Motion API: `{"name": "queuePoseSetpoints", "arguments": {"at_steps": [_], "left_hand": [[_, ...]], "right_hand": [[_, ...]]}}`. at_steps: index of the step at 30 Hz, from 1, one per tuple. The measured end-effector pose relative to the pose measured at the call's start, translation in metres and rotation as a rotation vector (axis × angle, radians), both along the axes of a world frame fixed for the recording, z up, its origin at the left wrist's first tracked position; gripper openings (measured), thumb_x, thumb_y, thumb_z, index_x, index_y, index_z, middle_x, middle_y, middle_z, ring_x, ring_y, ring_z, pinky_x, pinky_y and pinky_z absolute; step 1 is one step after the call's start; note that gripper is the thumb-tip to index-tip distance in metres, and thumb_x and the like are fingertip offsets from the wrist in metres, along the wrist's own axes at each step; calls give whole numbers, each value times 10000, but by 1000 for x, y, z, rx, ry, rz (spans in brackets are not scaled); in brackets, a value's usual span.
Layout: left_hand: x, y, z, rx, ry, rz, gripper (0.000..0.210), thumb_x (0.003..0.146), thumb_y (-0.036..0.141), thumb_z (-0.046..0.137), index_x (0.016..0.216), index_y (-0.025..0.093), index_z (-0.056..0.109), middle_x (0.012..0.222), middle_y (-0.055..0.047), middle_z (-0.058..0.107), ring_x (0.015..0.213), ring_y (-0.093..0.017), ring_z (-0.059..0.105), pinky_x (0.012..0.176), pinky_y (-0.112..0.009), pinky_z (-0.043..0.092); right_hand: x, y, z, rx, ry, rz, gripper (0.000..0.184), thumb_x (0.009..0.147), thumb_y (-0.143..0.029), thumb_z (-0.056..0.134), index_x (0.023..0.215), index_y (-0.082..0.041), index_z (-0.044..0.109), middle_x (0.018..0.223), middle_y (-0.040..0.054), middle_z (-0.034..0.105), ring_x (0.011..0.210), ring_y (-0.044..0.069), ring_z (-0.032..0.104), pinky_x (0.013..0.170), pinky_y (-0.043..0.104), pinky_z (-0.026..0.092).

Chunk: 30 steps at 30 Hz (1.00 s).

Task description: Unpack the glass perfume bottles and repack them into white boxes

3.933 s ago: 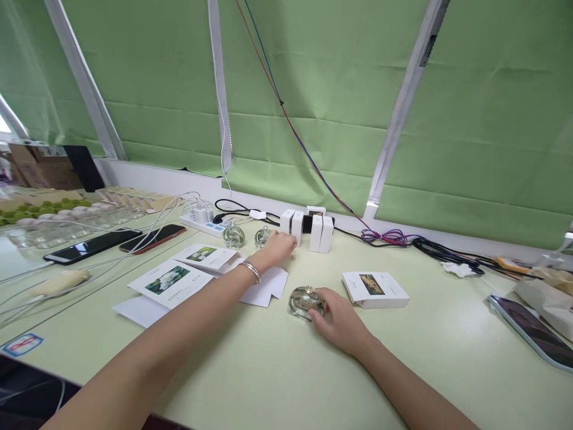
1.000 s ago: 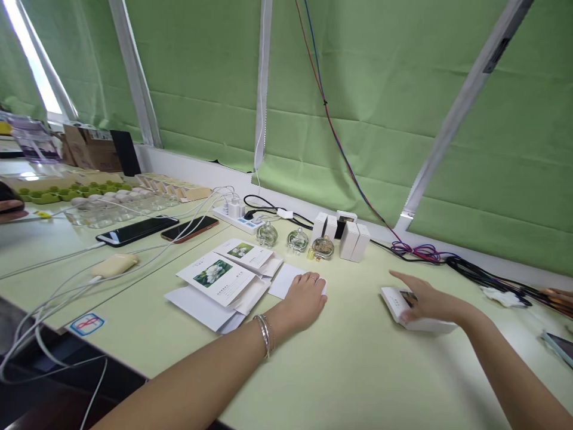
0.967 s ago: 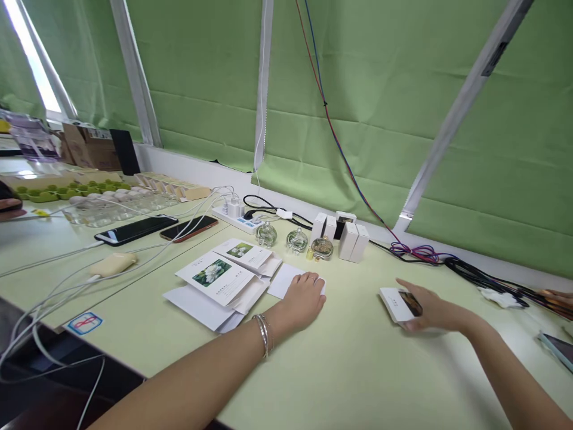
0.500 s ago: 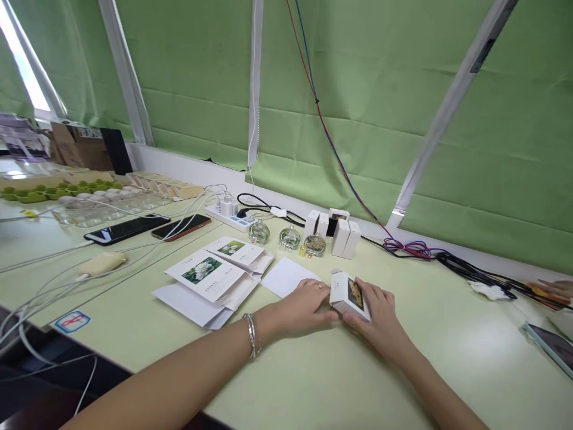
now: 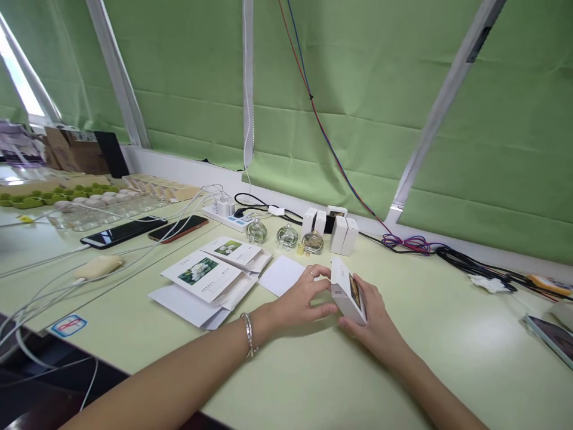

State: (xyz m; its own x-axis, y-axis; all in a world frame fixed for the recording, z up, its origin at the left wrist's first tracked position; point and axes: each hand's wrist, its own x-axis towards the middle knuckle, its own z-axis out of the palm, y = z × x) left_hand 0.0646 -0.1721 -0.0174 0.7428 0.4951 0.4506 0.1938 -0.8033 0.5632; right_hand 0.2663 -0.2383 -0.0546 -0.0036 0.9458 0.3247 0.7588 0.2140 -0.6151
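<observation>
A small white carton [image 5: 342, 280] with a dark picture panel is tilted in my right hand [image 5: 373, 313], its fingers along the right side and its thumb at the lower edge. Beside the carton's left end is my left hand [image 5: 302, 297], fingers curved and thumb apart; its fingertips reach the carton's edge, though I cannot tell whether they touch. A white sheet [image 5: 280, 275] lies just beyond my left hand. Left of it are flat, unfolded cartons [image 5: 208, 278] printed with white flowers. Behind stand round glass bottles [image 5: 287, 237] and several small white boxes [image 5: 344, 235].
Two phones [image 5: 125, 232] and tangled white cables lie at left, near a power strip [image 5: 226, 218]. Egg trays [image 5: 96, 206] sit further left. Black cables [image 5: 470, 269] run along the back right, and another phone [image 5: 550, 340] rests at the right edge.
My right hand has tipped the carton more upright and turned it. The fingers of my left hand have lifted and spread a little at its left end. The view has shifted slightly.
</observation>
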Motion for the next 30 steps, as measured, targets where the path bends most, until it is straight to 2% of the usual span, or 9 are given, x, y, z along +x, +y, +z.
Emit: {"name": "queuePoseSetpoints", "arguments": {"at_steps": [4, 6, 8, 11, 14, 17, 21, 25, 30], "left_hand": [[2, 0, 0, 44, 22, -19, 209, 824, 318, 558, 994, 203, 596, 1006, -56, 609, 1020, -210, 495, 910, -319, 397], [3, -1, 0, 44, 25, 3, 180, 839, 314, 527, 949, 199, 612, 992, -53, 624, 995, -208, 518, 877, -312, 418], [3, -3, -1, 12, 10, 63, 208, 852, 333, 495, 914, 179, 619, 913, -59, 635, 921, -204, 553, 818, -310, 450], [2, -4, -2, -53, -63, 106, 230, 855, 338, 474, 935, 181, 623, 929, -60, 642, 878, -196, 578, 789, -309, 473], [1, -2, -2, -75, -95, 45, 215, 846, 289, 479, 984, 207, 622, 1036, -56, 634, 939, -201, 579, 825, -315, 471], [1, -1, -2, -47, -64, 13, 195, 843, 235, 472, 957, 202, 627, 1033, -57, 640, 972, -201, 575, 858, -314, 461], [2, -1, -1, 21, -57, -7, 185, 843, 212, 454, 894, 201, 632, 974, -55, 661, 982, -196, 573, 868, -304, 455], [4, -2, -3, -94, -200, 46, 152, 816, 242, 491, 865, 181, 621, 911, -60, 674, 840, -192, 625, 763, -296, 490], [3, 3, -11, -175, -265, 96, 121, 792, 255, 525, 820, 166, 601, 832, -59, 683, 792, -194, 636, 734, -296, 491]], "right_hand": [[3, -2, 2, -86, 37, 91, 843, 686, -471, 643, 1388, -272, 222, 1390, 75, 330, 1291, 278, 273, 1048, 457, 290], [4, -2, 4, -142, 186, 107, 862, 674, -523, 641, 1384, -250, 236, 1428, 83, 285, 1311, 275, 257, 1060, 445, 277], [5, -1, 6, -213, 464, 32, 824, 712, -598, 566, 1382, -252, 233, 1435, 83, 292, 1293, 272, 312, 1026, 436, 337], [6, 1, 10, -302, 940, -16, 626, 790, -616, 456, 1302, -264, 377, 1344, 64, 454, 1170, 258, 481, 909, 394, 463], [10, 3, 14, -404, 1192, 98, 393, 784, -480, 575, 1069, -210, 586, 1123, 68, 631, 983, 232, 606, 811, 328, 518], [18, 5, 15, -490, 1262, 162, 292, 760, -369, 645, 982, -181, 627, 998, 77, 682, 886, 212, 643, 775, 313, 526], [31, 4, 17, -605, 1244, 207, 345, 698, -346, 713, 978, -164, 626, 956, 89, 698, 865, 214, 655, 735, 310, 528], [32, 0, 23, -534, 1266, 235, 498, 563, -398, 800, 973, -170, 633, 942, 81, 705, 791, 210, 666, 616, 262, 530], [15, -4, 34, -490, 1325, 90, 480, 510, -314, 835, 938, -197, 650, 874, 46, 719, 645, 168, 658, 498, 216, 512]]}}
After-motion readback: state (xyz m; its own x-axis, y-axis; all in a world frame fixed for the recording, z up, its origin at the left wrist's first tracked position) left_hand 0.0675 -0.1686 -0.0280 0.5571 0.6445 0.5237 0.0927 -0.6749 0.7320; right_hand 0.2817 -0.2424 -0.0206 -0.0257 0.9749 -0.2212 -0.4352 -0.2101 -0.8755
